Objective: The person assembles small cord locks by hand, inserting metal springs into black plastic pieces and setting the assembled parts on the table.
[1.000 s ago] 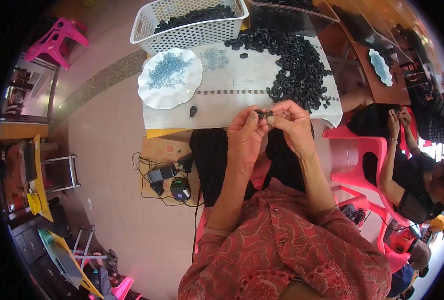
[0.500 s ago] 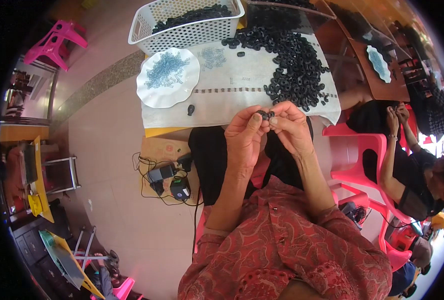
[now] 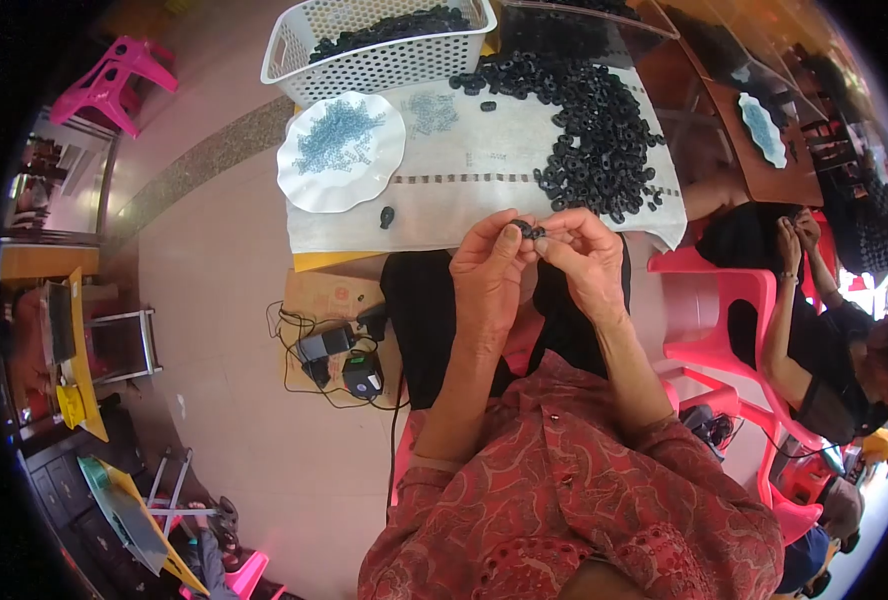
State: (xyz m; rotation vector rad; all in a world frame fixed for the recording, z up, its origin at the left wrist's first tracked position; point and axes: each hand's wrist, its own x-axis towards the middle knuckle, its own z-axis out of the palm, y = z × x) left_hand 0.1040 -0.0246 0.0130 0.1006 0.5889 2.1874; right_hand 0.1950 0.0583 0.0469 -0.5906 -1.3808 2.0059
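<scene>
Just in front of the table edge, a small black ring-shaped part (image 3: 526, 230) is pinched between both hands. My left hand (image 3: 489, 262) grips it between thumb and fingers. My right hand (image 3: 582, 262) closes its thumb and fingertips on the part's right end; its finer details are too small to make out. On the white cloth beyond lies a large heap of similar black parts (image 3: 599, 135). A single black part (image 3: 388, 217) sits near the front edge at left. Small clear bluish pieces (image 3: 339, 138) fill a white wavy-rimmed plate (image 3: 302, 190).
A white perforated basket (image 3: 389, 68) of black parts stands at the back of the table. Clear pieces (image 3: 431, 114) lie loose beside the plate. Adapters with cables (image 3: 326, 345) rest on a cardboard box below. At right, another person (image 3: 799, 340) sits by a pink chair (image 3: 714, 345).
The right hand has shifted slightly and its fingers have moved on the black part. The left hand stays nearly where it was. The whole view has shifted a little.
</scene>
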